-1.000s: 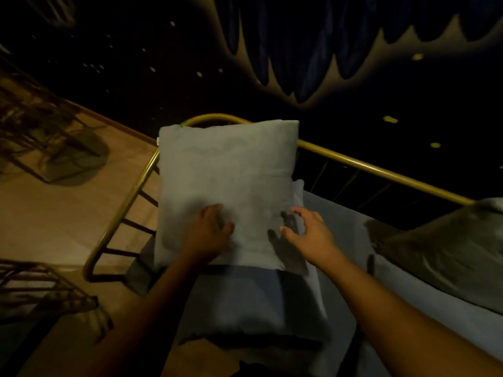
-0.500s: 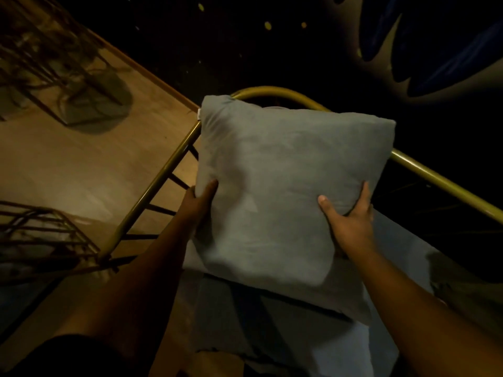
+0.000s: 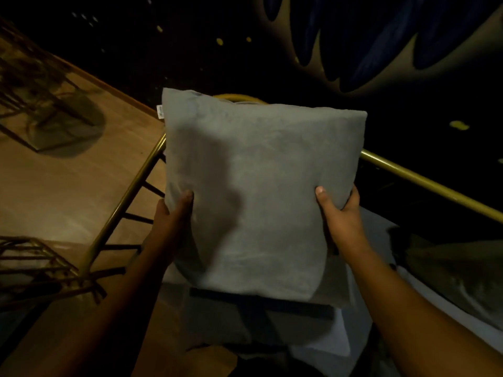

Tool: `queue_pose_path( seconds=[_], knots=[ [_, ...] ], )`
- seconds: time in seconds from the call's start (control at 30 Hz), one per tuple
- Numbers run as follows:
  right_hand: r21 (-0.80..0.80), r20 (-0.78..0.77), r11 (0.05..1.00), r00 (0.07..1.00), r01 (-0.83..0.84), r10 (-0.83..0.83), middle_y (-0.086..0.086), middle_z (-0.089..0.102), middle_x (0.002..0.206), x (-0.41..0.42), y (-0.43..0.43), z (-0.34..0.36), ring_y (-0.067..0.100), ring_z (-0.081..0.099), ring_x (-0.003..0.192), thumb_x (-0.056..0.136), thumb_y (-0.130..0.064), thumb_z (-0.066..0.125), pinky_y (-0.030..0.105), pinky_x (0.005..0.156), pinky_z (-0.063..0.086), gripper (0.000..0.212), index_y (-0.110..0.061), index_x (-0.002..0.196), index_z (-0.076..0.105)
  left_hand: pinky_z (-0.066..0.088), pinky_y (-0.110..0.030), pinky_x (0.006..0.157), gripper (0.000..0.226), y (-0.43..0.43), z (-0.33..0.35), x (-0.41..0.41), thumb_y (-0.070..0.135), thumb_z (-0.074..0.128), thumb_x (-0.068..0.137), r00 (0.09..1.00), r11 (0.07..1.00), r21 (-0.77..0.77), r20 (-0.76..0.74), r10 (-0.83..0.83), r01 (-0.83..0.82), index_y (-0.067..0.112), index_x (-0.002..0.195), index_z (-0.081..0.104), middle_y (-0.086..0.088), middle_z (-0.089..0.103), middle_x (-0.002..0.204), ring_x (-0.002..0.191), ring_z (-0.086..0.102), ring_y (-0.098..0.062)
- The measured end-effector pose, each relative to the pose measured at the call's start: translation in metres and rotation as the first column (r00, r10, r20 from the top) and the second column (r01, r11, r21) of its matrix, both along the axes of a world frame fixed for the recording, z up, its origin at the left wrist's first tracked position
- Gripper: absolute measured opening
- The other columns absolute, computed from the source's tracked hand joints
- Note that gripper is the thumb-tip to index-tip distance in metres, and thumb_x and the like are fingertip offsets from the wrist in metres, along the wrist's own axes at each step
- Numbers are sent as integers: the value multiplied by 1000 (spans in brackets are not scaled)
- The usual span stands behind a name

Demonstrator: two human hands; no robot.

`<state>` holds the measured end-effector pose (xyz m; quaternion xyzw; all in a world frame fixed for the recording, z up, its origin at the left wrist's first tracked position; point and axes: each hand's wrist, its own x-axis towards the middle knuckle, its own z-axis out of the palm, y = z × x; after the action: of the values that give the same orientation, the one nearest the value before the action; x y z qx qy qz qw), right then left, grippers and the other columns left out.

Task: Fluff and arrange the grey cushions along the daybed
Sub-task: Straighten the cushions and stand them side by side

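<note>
I hold the square grey cushion (image 3: 255,191) of soft, suede-like fabric upright in front of me, above the corner of the daybed with its curved brass-coloured metal rail (image 3: 424,183). My left hand (image 3: 174,219) grips its left edge and my right hand (image 3: 340,213) its right edge, both low on the sides, thumbs pressed onto the front face. A small white tag (image 3: 160,112) sticks out near its upper left corner. Below lies the pale sheet (image 3: 334,338). A second grey cushion (image 3: 460,276) lies well to the right on the bed.
</note>
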<state>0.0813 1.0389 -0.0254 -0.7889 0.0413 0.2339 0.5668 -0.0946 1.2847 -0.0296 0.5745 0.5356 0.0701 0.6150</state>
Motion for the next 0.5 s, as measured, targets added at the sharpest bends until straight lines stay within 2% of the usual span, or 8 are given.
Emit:
queue_pose_path(
  seconds=[0.07, 0.2, 0.27, 0.33, 0.4, 0.5],
  knots=[
    [-13, 35, 999, 999, 32, -32, -4, 46, 140, -9, -26, 15, 16, 49, 120, 65, -67, 65, 43, 103, 43, 94, -36, 143, 24, 49, -48, 94, 109, -21, 12, -1, 78, 64, 54, 998, 998, 47, 49, -32, 30, 20, 141, 32, -9, 48, 140, 120, 53, -31],
    [-68, 91, 989, 988, 130, -123, -1, 47, 142, -32, -88, 42, 24, 49, 126, 69, -65, 65, 45, 105, 42, 88, -36, 143, 27, 50, -34, 85, 70, -70, 31, 0, 53, 60, 80, 978, 992, 85, 178, -107, 93, 15, 136, 44, -9, 58, 130, 111, 59, -23],
    [-119, 136, 977, 977, 179, -162, 2, 46, 144, -48, -122, 54, 27, 48, 128, 76, -59, 64, 42, 104, 41, 83, -33, 144, 26, 49, -38, 92, 65, -96, 35, -1, 55, 56, 83, 961, 983, 98, 217, -174, 156, 17, 134, 46, -7, 59, 129, 115, 58, -24],
    [-171, 177, 965, 969, 202, -171, 2, 45, 146, -67, -154, 67, 29, 47, 129, 77, -59, 63, 43, 104, 41, 84, -32, 146, 24, 45, -40, 96, 66, -122, 40, 1, 62, 51, 81, 969, 979, 116, 162, -185, 168, 18, 130, 47, -6, 57, 128, 119, 55, -28],
    [-178, 224, 953, 953, 244, -203, 3, 44, 146, -85, -189, 81, 29, 47, 129, 75, -62, 63, 45, 105, 41, 87, -32, 146, 23, 40, -42, 97, 62, -153, 52, 3, 59, 47, 85, 983, 977, 160, 98, -156, 139, 16, 130, 47, -9, 55, 128, 120, 52, -32],
    [-155, 272, 924, 914, 351, -301, 2, 43, 147, -110, -242, 94, 28, 46, 129, 73, -63, 62, 42, 104, 41, 89, -32, 146, 22, 39, -42, 103, 62, -205, 69, 5, 57, 48, 85, 945, 953, 201, 194, -265, 227, 17, 133, 47, -7, 55, 131, 121, 51, -28]
  ],
)
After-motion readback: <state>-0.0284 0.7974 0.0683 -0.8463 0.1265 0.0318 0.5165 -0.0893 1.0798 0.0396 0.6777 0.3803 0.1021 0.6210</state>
